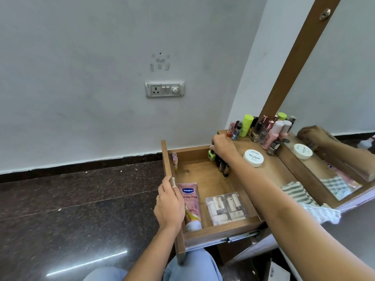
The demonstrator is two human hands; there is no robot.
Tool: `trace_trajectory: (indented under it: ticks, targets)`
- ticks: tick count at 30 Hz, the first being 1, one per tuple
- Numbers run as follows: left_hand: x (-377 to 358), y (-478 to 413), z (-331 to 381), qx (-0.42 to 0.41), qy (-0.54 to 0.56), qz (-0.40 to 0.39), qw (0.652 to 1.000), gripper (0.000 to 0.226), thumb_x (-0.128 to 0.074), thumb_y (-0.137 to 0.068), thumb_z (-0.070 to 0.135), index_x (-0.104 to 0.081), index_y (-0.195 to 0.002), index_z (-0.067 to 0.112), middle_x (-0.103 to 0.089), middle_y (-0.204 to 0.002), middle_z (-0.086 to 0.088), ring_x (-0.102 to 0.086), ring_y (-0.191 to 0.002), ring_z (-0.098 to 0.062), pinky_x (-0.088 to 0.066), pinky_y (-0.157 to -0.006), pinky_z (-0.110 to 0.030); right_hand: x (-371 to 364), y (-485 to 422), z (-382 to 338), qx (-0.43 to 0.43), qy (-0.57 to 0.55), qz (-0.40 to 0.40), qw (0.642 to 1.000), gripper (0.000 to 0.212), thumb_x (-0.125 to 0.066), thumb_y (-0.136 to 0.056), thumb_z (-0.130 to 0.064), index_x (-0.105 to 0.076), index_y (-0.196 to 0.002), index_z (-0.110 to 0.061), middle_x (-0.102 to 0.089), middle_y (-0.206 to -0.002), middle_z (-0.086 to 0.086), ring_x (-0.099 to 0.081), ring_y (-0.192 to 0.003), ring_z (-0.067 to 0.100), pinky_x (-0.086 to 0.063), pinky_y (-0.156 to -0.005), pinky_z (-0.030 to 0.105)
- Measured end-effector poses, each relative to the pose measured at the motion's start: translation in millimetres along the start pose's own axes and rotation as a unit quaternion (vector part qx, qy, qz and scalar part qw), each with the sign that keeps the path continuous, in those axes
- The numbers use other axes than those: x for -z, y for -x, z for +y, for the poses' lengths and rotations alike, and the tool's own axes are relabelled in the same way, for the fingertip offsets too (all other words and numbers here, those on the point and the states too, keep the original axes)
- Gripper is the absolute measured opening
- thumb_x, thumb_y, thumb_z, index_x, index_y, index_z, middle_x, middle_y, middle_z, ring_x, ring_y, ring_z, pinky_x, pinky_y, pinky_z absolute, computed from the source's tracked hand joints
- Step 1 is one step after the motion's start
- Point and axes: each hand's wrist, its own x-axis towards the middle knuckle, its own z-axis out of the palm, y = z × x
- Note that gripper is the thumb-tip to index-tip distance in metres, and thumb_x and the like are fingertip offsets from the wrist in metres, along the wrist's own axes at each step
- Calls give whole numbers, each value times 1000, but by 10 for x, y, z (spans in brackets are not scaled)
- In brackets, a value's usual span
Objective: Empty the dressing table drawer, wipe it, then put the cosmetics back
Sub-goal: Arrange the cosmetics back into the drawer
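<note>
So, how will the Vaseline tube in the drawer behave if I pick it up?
The Vaseline tube looks like soft plastic, so it will probably give a little when squeezed. It lies flat in the drawer, and its flattened far end should keep it from rolling. Its smooth skin may be slightly slippery.

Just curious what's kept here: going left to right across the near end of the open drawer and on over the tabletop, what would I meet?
Drawer front panel → pink Vaseline tube → clear case of lipsticks → striped cloth → mirror.
</note>
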Motion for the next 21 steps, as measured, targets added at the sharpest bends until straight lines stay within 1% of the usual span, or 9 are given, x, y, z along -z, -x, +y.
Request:
trace_trajectory:
  ticks: [4,8,10,12,14,18,21]
  targets:
    - [-15,-9,-5,4,0,1,1000,36,-43,-100,30,-42,-135,24,-60,-123,-1,-65,-90,-17,-47,-60,-26,-100,-42,6,9,92,-15,996,17,-60,-91,-18,-66,-97,-2,-69,-96,13,-67,-90,28,-53,-71,33]
    - [-9,-8,-6,3,1,1,1000,36,-42,-100,29,-42,-135,24,-60,-123,-2,-65,-90,-19,-51,-62,-31,-165,-30,-1,0,151,-25,988,8,-62,-90,-15,-66,-92,-9,-70,-90,9,-67,-84,27,-55,-72,34]
    - [-4,-5,-5,2,1,1,1000,36,-41,-100,29,-42,-136,23,-60,-124,-2,-65,-90,-18,-49,-61,-29,-181,-29,-4,-6,177,-31,984,4,-63,-87,-13,-67,-89,-12,-71,-86,7,-67,-79,26,-55,-71,34]
    - [-7,-6,-11,3,-1,3,1000,36,-41,-100,29,-42,-136,24,-60,-124,-1,-65,-89,-17,-47,-60,-27,-170,-15,-17,-6,210,-44,977,5,-65,-85,-15,-68,-89,-16,-71,-82,4,-68,-76,24,-54,-69,31]
    - [-11,-7,-12,4,-1,3,1000,36,-41,-100,30,-42,-136,24,-59,-124,-1,-65,-90,-17,-49,-61,-28,-155,26,-38,1,239,-47,970,8,-64,-86,-17,-66,-93,-17,-70,-85,2,-69,-79,23,-52,-71,30]
    - [-1,-2,2,5,-2,3,1000,36,-42,-100,31,-42,-135,25,-59,-124,-1,-65,-92,-18,-52,-63,-32,-169,80,-45,10,256,-28,966,19,-55,-88,-5,-61,-103,-15,-67,-98,3,-68,-90,24,-50,-76,33]
    - [10,2,7,5,-7,2,1000,36,-42,-100,31,-41,-135,24,-59,-125,-1,-65,-92,-19,-52,-64,-32,-187,60,-36,11,229,-17,973,15,-57,-91,-11,-60,-106,-13,-68,-100,3,-68,-91,23,-52,-75,32]
